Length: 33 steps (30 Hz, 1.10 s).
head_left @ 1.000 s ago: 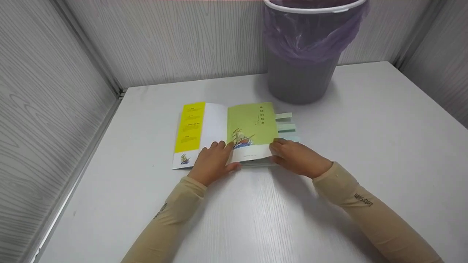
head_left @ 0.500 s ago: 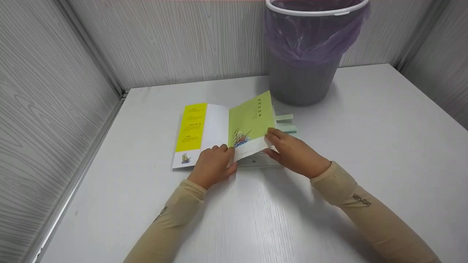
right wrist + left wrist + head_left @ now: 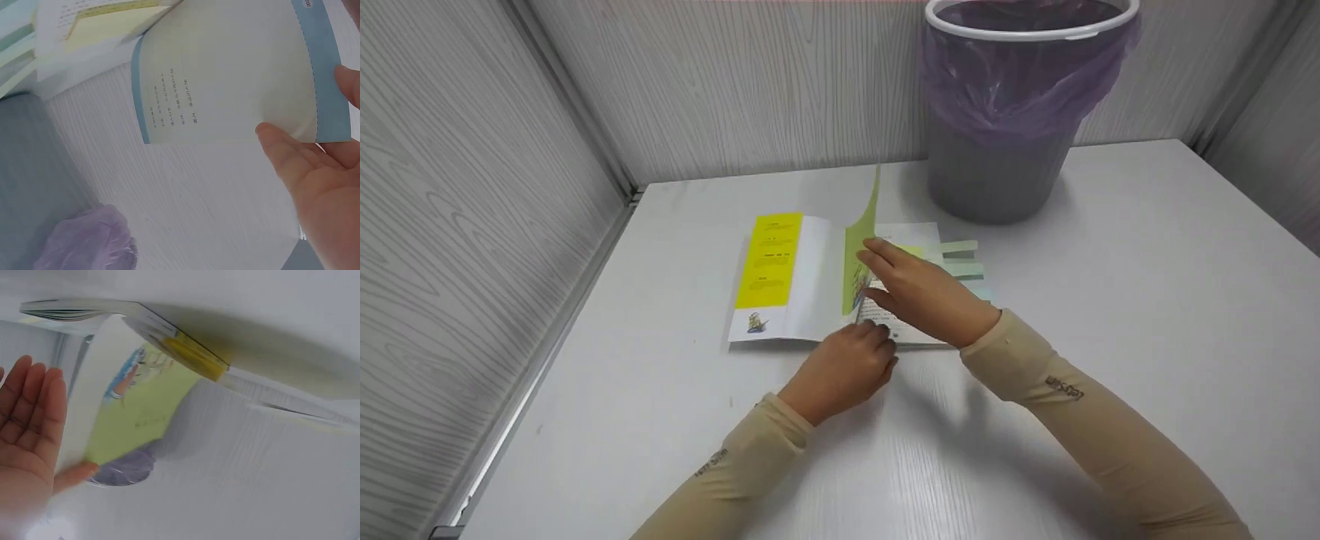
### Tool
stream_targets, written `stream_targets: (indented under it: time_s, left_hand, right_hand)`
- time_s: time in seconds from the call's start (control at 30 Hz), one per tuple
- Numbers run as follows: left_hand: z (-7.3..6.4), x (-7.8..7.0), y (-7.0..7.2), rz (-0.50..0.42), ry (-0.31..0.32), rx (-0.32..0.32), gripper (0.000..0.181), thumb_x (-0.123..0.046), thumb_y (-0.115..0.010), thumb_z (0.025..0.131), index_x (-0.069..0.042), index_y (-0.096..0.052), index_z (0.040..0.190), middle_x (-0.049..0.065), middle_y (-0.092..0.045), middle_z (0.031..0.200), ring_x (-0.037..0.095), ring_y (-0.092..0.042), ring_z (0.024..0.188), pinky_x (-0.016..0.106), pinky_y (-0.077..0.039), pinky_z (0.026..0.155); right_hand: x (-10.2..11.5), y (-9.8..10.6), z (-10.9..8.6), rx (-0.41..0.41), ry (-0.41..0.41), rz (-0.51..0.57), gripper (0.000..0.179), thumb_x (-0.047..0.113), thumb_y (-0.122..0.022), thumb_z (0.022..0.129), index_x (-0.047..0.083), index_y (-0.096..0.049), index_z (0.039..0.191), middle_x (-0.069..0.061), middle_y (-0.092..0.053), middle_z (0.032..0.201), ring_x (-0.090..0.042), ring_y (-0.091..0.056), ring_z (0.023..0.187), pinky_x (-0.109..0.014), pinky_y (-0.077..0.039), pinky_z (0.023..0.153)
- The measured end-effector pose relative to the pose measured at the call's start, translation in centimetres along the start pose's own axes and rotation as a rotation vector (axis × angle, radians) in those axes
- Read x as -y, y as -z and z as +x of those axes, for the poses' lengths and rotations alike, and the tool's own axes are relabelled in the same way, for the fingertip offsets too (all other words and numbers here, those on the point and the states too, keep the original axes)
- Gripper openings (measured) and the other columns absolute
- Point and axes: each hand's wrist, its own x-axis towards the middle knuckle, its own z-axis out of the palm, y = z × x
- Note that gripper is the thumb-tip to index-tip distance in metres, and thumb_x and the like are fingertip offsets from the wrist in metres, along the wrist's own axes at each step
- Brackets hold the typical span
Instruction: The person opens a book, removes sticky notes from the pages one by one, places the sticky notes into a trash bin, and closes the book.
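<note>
An open book [image 3: 900, 326] lies on the table, its front flap with a yellow panel [image 3: 769, 262] spread to the left. The green title page [image 3: 856, 259], printed with a sailing ship, stands almost upright. My right hand [image 3: 926, 292] holds this page near its outer edge. In the right wrist view, fingers show on both sides of the page, whose back carries a printed list. My left hand [image 3: 844, 367] rests at the book's lower edge. Its palm [image 3: 28, 450] and fairly straight fingers appear in the left wrist view, holding nothing.
Behind the book to the right stands a grey bin [image 3: 994, 176] lined with a purple bag [image 3: 1020, 97]. Pale green tabs [image 3: 962, 270] stick out from the book's right side. Panels enclose the white table [image 3: 675, 375] at the back and sides.
My right hand has lifted the green page from lying flat to nearly upright and moved left, baring the printed page beneath. My left hand has shifted from the fold toward the lower right.
</note>
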Motion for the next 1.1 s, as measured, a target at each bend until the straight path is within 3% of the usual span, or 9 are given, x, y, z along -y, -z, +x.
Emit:
stream_targets:
  time_s: [0.1,0.23,0.37,0.53,0.67,0.77,0.93,1.1]
  left_hand:
    - [0.2,-0.8,-0.3,0.124,-0.020,0.029,0.020,-0.017,-0.061,0.092,-0.006,-0.072,0.105,0.004,-0.067,0.107,0.018,-0.062,0.100,0.028,-0.048,0.090]
    - [0.5,-1.1,-0.7,0.253,0.083,0.130,0.033,-0.020,-0.059,0.095,-0.005,-0.064,0.123,0.007,-0.060,0.128,0.022,-0.054,0.120,0.037,-0.040,0.104]
    - [0.7,-0.9,-1.0,0.297,0.185,0.204,0.032,-0.020,-0.060,0.095,-0.004,-0.063,0.123,0.007,-0.060,0.125,0.023,-0.052,0.118,0.040,-0.040,0.104]
    - [0.8,-0.6,-0.8,0.325,0.238,0.281,0.032,-0.021,-0.061,0.094,-0.005,-0.065,0.122,0.007,-0.062,0.121,0.024,-0.053,0.114,0.040,-0.040,0.102]
    - [0.7,-0.1,-0.6,0.366,0.271,0.337,0.035,-0.020,-0.060,0.095,-0.005,-0.062,0.127,0.010,-0.061,0.122,0.028,-0.051,0.115,0.040,-0.038,0.101]
    - [0.4,0.3,-0.5,0.390,0.291,0.346,0.036,-0.019,-0.058,0.095,-0.003,-0.060,0.127,0.011,-0.060,0.123,0.027,-0.051,0.114,0.039,-0.038,0.098]
    - [-0.4,1.4,-0.5,0.397,0.313,0.359,0.035,-0.017,-0.056,0.096,0.001,-0.058,0.127,0.013,-0.057,0.123,0.026,-0.050,0.112,0.039,-0.040,0.097]
    - [-1.0,2.7,-0.8,0.311,0.382,0.394,0.040,-0.016,-0.055,0.097,-0.003,-0.052,0.135,0.015,-0.050,0.137,0.030,-0.046,0.124,0.043,-0.041,0.099]
  right_hand:
    - [0.6,-0.1,1.2,0.024,0.035,-0.006,0.047,0.006,-0.065,0.091,-0.007,-0.047,0.132,-0.022,-0.048,0.136,-0.033,-0.052,0.124,-0.038,-0.050,0.093]
    - [1.3,-0.3,2.2,0.056,0.061,-0.004,0.051,0.005,-0.064,0.091,-0.005,-0.044,0.137,-0.022,-0.044,0.141,-0.034,-0.047,0.129,-0.039,-0.046,0.099]
    - [1.5,-0.9,2.4,0.047,0.070,0.061,0.055,0.006,-0.062,0.093,-0.001,-0.040,0.142,-0.020,-0.036,0.149,-0.033,-0.042,0.133,-0.041,-0.044,0.101]
    - [0.9,-1.3,1.7,-0.020,0.107,0.120,0.061,0.010,-0.062,0.094,0.002,-0.033,0.147,-0.017,-0.029,0.154,-0.030,-0.037,0.137,-0.042,-0.036,0.108]
    - [-0.5,-1.3,0.2,-0.077,0.114,0.082,0.060,0.008,-0.064,0.092,-0.001,-0.036,0.145,-0.018,-0.034,0.152,-0.031,-0.041,0.134,-0.044,-0.036,0.108]
    - [-1.8,-1.3,-1.6,-0.074,0.083,0.034,0.055,0.006,-0.066,0.091,-0.004,-0.042,0.140,-0.019,-0.039,0.148,-0.035,-0.046,0.130,-0.046,-0.039,0.105]
    - [-3.7,-1.5,-5.3,0.019,-0.015,0.006,0.051,0.011,-0.071,0.088,-0.005,-0.051,0.132,-0.021,-0.048,0.141,-0.039,-0.051,0.124,-0.051,-0.043,0.100]
    - [-4.7,-1.6,-7.6,0.165,-0.068,0.037,0.052,0.015,-0.071,0.088,-0.006,-0.052,0.131,-0.024,-0.050,0.137,-0.041,-0.051,0.123,-0.054,-0.042,0.099]
